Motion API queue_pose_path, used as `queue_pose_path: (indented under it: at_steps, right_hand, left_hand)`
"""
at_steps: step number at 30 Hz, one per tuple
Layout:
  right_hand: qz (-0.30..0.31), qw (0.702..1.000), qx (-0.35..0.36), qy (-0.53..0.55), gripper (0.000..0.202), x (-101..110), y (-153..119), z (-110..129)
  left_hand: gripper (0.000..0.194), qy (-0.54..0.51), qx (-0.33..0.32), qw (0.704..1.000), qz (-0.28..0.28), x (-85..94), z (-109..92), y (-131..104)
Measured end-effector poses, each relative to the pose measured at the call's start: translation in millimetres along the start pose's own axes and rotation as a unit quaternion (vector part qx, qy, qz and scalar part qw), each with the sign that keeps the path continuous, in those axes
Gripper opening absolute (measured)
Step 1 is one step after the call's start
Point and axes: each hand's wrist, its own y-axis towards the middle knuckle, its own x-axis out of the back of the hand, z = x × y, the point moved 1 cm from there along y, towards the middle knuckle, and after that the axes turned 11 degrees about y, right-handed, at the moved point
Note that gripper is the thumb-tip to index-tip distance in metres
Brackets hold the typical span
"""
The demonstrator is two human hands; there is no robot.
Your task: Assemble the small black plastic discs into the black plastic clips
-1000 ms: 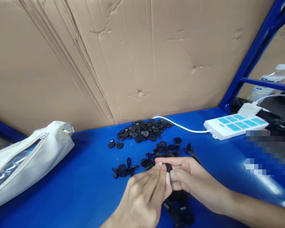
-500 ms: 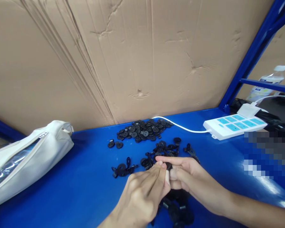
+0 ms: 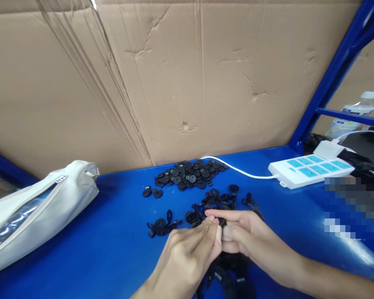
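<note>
Lower centre: my right hand [image 3: 256, 236] keeps a near-closed grip on a black part [image 3: 222, 222]; my left hand [image 3: 187, 253] meets it (grip hidden, can't tell).

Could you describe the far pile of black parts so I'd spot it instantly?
Look to the cardboard rising behind the blue table. At its foot, by the white cord, lies the far pile. It's bigger and denser than the cluster nearer the left hand.

Bare fingers [image 3: 202, 236] hide most of a small black plastic piece [image 3: 222, 222]. The left edge cuts off a long cream-white bag [image 3: 76, 187].
</note>
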Motion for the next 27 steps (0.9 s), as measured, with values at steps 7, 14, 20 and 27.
queue_pose_path:
  at_steps: [7,14,20,27]
  right_hand:
    - [0.014,0.999,-0.007,0.04,0.033,-4.0,0.1,6.8]
    - [0.083,0.996,0.012,0.007,0.031,-7.6,-1.9,8.2]
    - [0.089,0.996,0.007,-0.002,0.034,-4.1,-1.3,7.8]
    - [0.096,0.995,0.005,-0.033,0.031,-0.2,-1.6,11.0]
  left_hand:
    - [0.017,0.034,-0.031,0.999,0.005,5.2,4.8,1.4]
    - [0.013,0.003,0.056,0.998,-0.012,3.9,3.3,3.6]
    - [0.016,-0.005,0.045,0.999,-0.03,-0.9,3.9,-3.0]
    - [0.014,-0.074,0.079,0.994,0.009,10.1,14.4,5.2]
